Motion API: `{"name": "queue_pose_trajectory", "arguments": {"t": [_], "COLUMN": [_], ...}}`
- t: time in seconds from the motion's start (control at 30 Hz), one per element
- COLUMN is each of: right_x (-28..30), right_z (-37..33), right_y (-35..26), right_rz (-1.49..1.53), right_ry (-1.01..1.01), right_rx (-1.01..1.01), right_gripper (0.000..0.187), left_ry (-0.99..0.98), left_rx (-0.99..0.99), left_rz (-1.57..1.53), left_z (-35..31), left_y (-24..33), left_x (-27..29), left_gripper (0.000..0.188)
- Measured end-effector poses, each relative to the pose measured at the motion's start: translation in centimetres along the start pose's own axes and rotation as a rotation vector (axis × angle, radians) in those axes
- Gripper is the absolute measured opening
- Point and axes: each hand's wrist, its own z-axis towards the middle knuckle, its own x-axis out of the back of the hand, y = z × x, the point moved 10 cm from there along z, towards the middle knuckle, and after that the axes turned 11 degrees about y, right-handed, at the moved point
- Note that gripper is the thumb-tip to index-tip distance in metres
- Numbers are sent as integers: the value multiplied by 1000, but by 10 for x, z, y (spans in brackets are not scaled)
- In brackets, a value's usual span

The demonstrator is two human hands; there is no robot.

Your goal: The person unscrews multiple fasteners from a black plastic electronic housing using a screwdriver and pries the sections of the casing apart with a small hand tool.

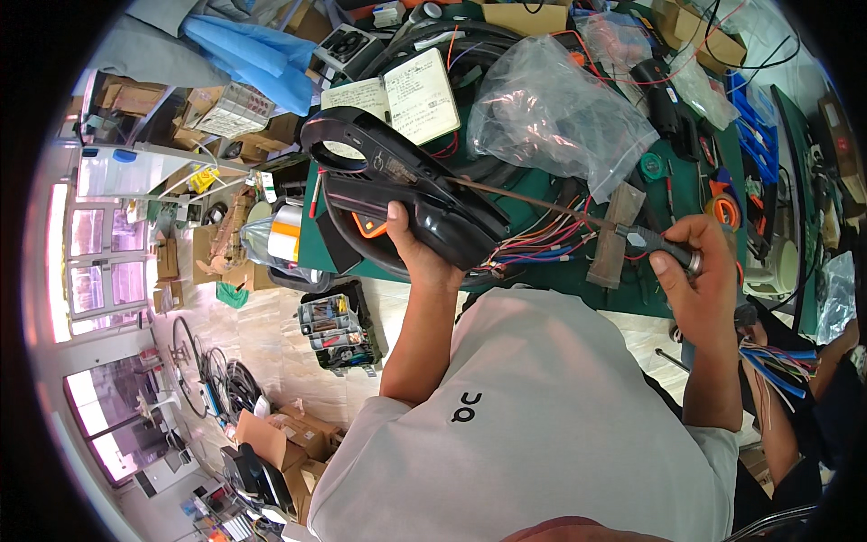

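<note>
My left hand (423,260) grips a glossy black plastic housing (397,185) with a looped handle from below, its thumb up along the near side. The housing is tilted above the green work table (578,287). In my right hand (700,282) is a long screwdriver (643,239) with a grey and black handle. Its thin shaft points left and meets the housing's right side; the exact spot of the tip is hard to make out. Behind and below the housing lies a bundle of coloured wires (542,248). A clear plastic strip (610,257) lies under the shaft.
An open notebook (420,95) and a large clear plastic bag (560,113) lie at the back. Orange tape (725,210) and a blue rack (754,126) are at right. A compartmented toolbox (339,327) stands on the floor. At right, another person's arm (777,429) is beside coloured wires.
</note>
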Motion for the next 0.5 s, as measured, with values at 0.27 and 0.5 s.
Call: {"name": "queue_pose_trajectory", "arguments": {"t": [0.27, 0.5], "right_x": [-4, 1], "right_z": [-2, 0], "right_y": [27, 18], "right_rz": [312, 69], "right_ry": [127, 92], "right_rx": [-146, -41], "right_gripper": [42, 41], "left_ry": [95, 60], "left_rx": [49, 56], "left_rz": [-52, -32], "left_z": [4, 5], "left_y": [-10, -10], "left_x": [9, 10], "left_gripper": [63, 65]}}
